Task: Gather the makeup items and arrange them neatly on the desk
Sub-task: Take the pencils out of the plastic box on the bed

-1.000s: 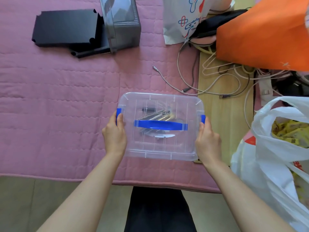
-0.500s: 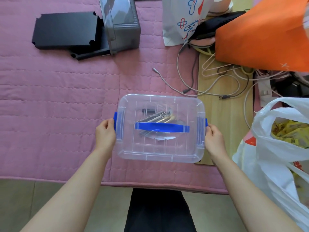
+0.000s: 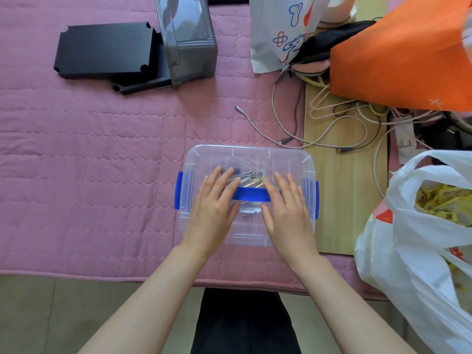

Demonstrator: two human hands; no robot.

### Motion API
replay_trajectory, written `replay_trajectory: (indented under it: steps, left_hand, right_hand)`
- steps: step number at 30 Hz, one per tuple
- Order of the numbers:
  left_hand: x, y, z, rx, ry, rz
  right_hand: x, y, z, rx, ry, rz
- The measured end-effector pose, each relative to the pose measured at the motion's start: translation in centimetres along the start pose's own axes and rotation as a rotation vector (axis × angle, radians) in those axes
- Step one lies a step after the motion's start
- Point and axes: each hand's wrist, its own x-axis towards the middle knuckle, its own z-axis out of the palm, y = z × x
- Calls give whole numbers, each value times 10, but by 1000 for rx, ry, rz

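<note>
Clear plastic lies under both palms: left hand (image 3: 213,208) and right hand (image 3: 287,212) rest flat, fingers straight, on the storage box (image 3: 250,155) lid. Its long axis runs left-right on the pink quilt (image 3: 102,162); silvery tubes (image 3: 251,182) inside slant.

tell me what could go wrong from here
The clear box seems to straddle the pink quilt and the wooden board, so it may rock as the left hand and right hand press on it. Loose cables just behind it could snag.
</note>
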Motion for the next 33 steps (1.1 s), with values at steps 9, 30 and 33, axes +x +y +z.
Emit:
replay_trajectory:
  steps: [9,30,33]
  left_hand:
    - [4,5,10,-45,-5,-18]
    - [103,7,-37,-66,72,66]
    - [129,2,-40,-60,71,81]
  right_hand:
    - [4,-1,5,-87,19,-12]
    - [92,-13,-56,13,59,-7]
    - [117,-13,-62,27,44,7]
